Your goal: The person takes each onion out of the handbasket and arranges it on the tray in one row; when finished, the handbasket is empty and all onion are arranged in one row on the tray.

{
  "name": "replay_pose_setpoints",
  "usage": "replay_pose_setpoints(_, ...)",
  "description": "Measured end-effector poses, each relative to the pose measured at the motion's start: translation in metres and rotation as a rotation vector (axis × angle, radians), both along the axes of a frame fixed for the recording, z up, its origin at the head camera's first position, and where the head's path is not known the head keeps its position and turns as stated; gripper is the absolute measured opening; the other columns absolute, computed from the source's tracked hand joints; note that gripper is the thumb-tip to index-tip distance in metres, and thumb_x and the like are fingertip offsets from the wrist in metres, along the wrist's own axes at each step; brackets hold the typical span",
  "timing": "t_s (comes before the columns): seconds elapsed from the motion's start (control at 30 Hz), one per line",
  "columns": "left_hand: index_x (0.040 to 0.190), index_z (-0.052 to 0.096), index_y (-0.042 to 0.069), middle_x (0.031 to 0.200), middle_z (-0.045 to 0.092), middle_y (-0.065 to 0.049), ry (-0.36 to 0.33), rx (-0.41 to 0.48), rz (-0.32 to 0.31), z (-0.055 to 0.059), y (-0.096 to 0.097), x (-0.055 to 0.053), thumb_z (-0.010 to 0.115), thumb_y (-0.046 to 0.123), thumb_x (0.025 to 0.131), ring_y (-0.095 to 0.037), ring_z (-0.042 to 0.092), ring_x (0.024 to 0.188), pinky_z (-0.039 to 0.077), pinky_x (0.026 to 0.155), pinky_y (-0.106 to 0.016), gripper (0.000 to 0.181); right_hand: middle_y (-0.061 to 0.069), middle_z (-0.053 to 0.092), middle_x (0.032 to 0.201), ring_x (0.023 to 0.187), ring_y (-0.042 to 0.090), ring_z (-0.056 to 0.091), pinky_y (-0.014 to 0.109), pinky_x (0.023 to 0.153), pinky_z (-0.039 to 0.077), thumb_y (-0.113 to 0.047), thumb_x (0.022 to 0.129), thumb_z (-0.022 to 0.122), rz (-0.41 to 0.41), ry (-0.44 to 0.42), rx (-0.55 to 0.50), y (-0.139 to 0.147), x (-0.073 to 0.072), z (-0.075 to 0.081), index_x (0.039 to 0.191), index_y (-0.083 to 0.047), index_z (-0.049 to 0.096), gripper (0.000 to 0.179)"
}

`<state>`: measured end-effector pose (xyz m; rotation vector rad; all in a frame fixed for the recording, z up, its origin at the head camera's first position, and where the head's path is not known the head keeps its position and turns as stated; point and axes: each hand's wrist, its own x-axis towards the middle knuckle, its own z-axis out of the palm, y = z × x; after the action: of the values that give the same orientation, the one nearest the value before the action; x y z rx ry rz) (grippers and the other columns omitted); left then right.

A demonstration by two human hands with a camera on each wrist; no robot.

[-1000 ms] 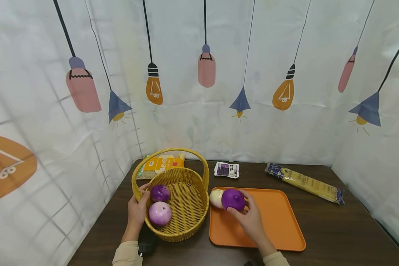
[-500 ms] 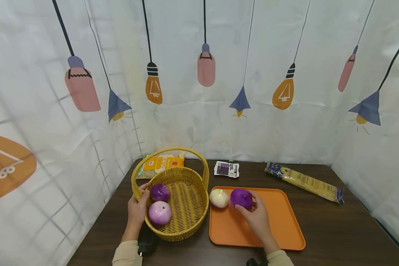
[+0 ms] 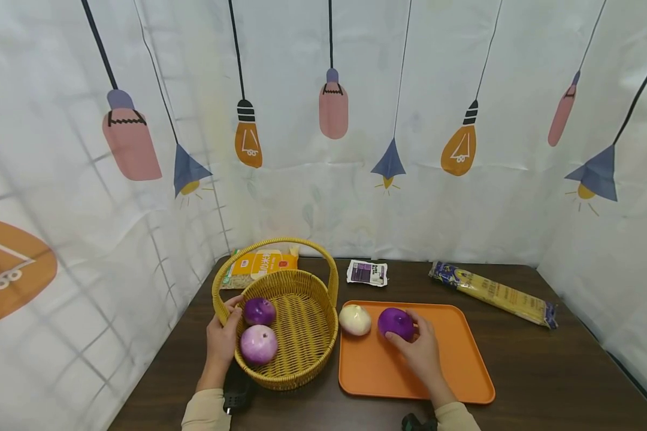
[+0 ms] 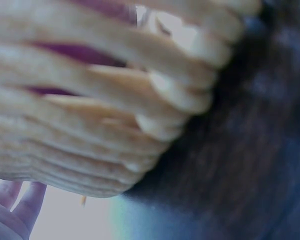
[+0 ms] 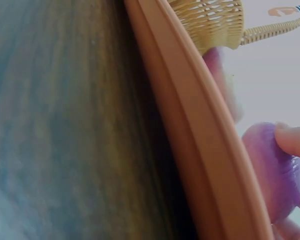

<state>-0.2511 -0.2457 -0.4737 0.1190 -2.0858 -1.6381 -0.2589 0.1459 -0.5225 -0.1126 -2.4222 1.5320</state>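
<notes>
My left hand (image 3: 221, 344) grips the yellow wicker basket (image 3: 308, 344) at its left rim, beside the foot of the handle. Inside the basket, against its left wall, lie a dark purple onion (image 3: 260, 311) and a paler purple onion (image 3: 259, 345). My right hand (image 3: 423, 353) holds another purple onion (image 3: 395, 324) between thumb and fingers, low over the orange tray (image 3: 458, 365). To its left on the tray sits a white onion (image 3: 355, 319). The right wrist view shows the held purple onion (image 5: 270, 170) beyond the tray's edge; the basket's weave (image 4: 85, 135) fills much of the left wrist view.
A yellow bag of grain (image 3: 264, 263) lies behind the basket. Further right at the table's back are a small white-and-purple packet (image 3: 367, 273) and a long yellow pack (image 3: 493, 294). A black device (image 3: 238, 389) lies beside the left wrist.
The right hand has carried the purple onion rightward, away from the white onion, so a gap now shows between them. The left hand and basket stay in place.
</notes>
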Motion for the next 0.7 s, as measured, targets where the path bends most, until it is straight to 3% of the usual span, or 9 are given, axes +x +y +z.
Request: replay_pose_setpoints(0.7,0.101,0.055,-0.013,0.133,0.059,-0.019,-0.015,0.006,-0.006,0.0028,0.0012,0.0010,0.050,0.011,0.101,-0.031,0.052,0.123,0.037,0.087,-0.005,0.025,0.022,0.046,0.134,0.114,0.039,0.054,0.050,0.095,0.049,-0.022,0.082,0.080,0.003,-0.008,-0.008,-0.0001,-0.0040,-0.0051,0.138,-0.002,0.048,0.068)
